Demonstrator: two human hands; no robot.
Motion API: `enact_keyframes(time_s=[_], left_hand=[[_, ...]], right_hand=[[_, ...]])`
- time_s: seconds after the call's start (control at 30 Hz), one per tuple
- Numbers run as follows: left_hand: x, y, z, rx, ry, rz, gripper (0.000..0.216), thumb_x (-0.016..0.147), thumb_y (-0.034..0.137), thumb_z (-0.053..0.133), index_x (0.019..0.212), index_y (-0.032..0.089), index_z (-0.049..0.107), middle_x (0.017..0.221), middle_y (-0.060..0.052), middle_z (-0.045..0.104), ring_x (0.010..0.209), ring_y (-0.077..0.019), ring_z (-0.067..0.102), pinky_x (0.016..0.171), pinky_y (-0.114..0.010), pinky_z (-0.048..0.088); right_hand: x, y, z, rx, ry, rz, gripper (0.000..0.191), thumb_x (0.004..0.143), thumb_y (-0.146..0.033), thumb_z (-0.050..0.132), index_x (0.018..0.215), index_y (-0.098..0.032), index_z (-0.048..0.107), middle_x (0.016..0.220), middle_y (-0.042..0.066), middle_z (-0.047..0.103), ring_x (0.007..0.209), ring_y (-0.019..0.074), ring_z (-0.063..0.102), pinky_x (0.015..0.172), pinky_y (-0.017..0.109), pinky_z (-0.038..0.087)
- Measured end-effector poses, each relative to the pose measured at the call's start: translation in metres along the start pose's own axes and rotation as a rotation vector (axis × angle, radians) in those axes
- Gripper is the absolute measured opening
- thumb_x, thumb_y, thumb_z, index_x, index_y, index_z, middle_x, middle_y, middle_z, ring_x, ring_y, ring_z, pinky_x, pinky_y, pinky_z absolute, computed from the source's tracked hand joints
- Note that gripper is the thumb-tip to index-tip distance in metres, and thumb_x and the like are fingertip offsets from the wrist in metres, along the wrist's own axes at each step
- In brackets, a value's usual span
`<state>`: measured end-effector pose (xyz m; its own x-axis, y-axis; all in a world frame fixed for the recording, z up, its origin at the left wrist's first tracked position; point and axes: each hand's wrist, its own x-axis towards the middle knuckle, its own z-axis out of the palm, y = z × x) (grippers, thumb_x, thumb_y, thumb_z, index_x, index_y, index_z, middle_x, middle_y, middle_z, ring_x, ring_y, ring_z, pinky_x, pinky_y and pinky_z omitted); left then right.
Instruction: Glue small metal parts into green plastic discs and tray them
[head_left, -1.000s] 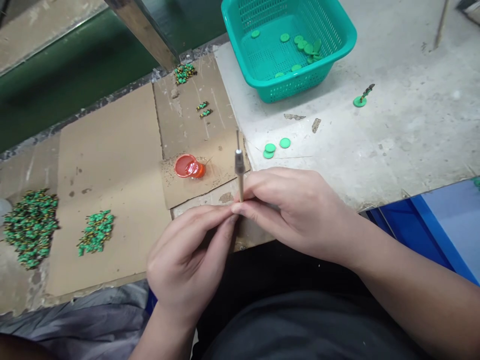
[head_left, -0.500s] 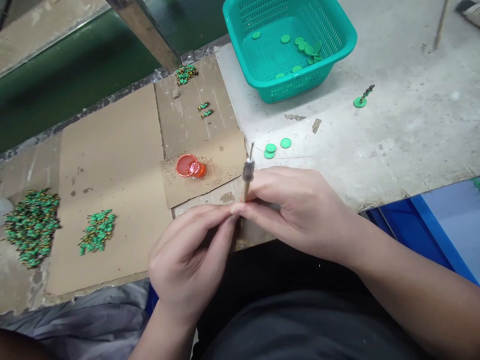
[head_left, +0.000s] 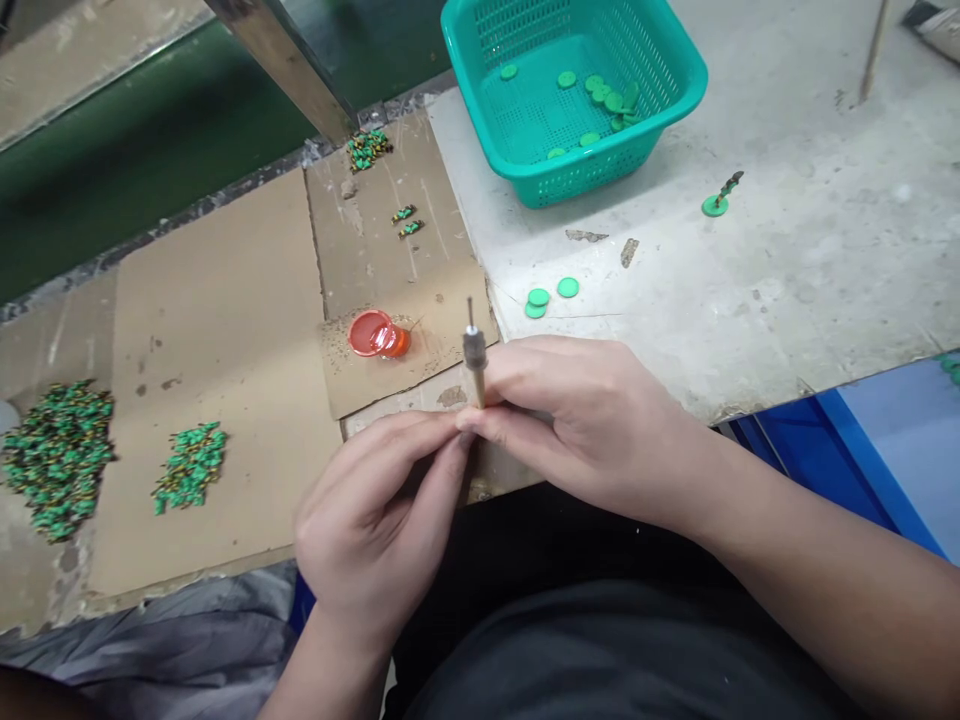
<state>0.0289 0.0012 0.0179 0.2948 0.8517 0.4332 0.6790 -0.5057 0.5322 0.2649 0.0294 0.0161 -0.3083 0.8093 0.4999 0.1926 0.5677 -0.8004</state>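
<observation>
We have left hand (head_left: 379, 525) and right hand (head_left: 589, 430) together, clamped on wooden stick (head_left: 478, 385), upright over near counter (head_left: 750, 320) edge | reads light, stiff, slim | we'd grip the wood, below metal ferrule (head_left: 474, 350)

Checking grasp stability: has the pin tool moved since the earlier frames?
Yes. Against the red lid, the pin tool sits lower in view than a second ago, and has swung back left from its rightward lean in the middle frame.

At the back of the bench (head_left: 787, 270), a square green plastic basket (head_left: 570, 180) with round green discs (head_left: 600, 90) inside. Left of it, flat brown cardboard (head_left: 217, 320) under small green heaps (head_left: 191, 465). Nearest, a thin wooden stick (head_left: 477, 385) between left hand (head_left: 375, 520) and right hand (head_left: 592, 420).
</observation>
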Motion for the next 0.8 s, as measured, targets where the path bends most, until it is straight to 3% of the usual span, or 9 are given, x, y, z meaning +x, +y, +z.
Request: enact_keyframes(time_s=[0.4, 0.6, 0.8], left_hand=[[0.005, 0.004, 0.002, -0.026, -0.005, 0.024, 0.027, 0.104, 0.009, 0.083, 0.118, 0.032, 0.086, 0.111, 0.003, 0.088, 0.098, -0.0161, 0.084, 0.094, -0.031, 0.069], [0.011, 0.004, -0.006, -0.061, -0.063, 0.013, 0.028, 0.106, 0.008, 0.081, 0.121, 0.031, 0.085, 0.112, 0.001, 0.086, 0.102, -0.0143, 0.082, 0.097, -0.029, 0.067], [0.013, -0.001, -0.007, -0.092, -0.102, 0.089, 0.032, 0.106, 0.004, 0.078, 0.122, 0.031, 0.084, 0.114, 0.002, 0.087, 0.105, -0.0155, 0.082, 0.1, -0.031, 0.068]], right_hand=[[0.0, -0.003, 0.008, -0.039, -0.006, 0.016, 0.024, 0.118, -0.016, 0.062, 0.095, -0.024, 0.059, 0.094, 0.0, 0.073, 0.084, 0.0158, 0.067, 0.078, 0.028, 0.051], [-0.007, -0.008, -0.005, -0.08, 0.208, 0.158, 0.029, 0.116, -0.025, 0.071, 0.088, -0.023, 0.063, 0.087, -0.001, 0.071, 0.078, 0.0157, 0.068, 0.074, 0.029, 0.053], [-0.003, -0.006, -0.004, -0.082, 0.07, 0.067, 0.028, 0.116, -0.022, 0.069, 0.088, -0.022, 0.065, 0.09, 0.001, 0.074, 0.084, 0.0166, 0.072, 0.078, 0.028, 0.055]])
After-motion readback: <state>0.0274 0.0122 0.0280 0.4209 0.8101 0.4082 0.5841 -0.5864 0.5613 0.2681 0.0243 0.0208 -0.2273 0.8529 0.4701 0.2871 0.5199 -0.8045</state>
